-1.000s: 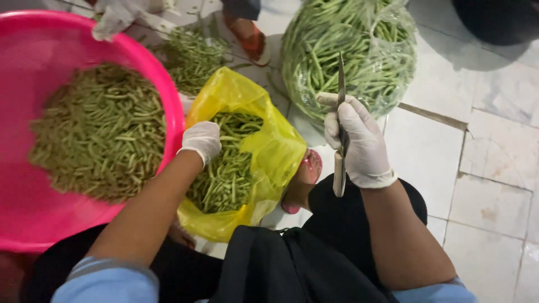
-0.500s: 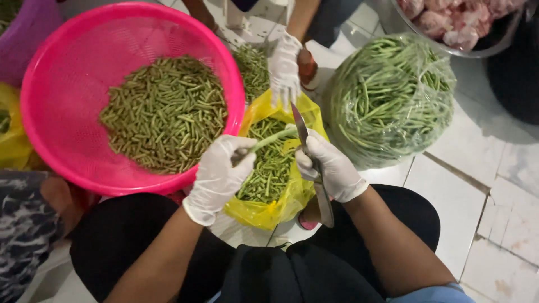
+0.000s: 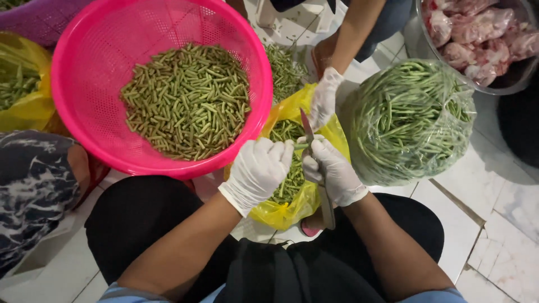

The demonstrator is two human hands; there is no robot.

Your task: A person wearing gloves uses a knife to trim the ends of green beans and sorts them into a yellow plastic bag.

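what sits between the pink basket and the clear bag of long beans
In the head view, the yellow bag of cut beans lies between the pink basket and the clear bag.

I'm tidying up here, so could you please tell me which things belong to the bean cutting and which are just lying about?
In use: left hand, right hand, knife, bean, yellow bag, pink basket.
Lying about: clear bean bag, meat bowl, purple basket.

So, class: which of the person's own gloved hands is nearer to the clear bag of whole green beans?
Right. The right hand, holding a knife, sits just beside the clear bag of whole green beans. The left hand is farther off, next to the pink basket.
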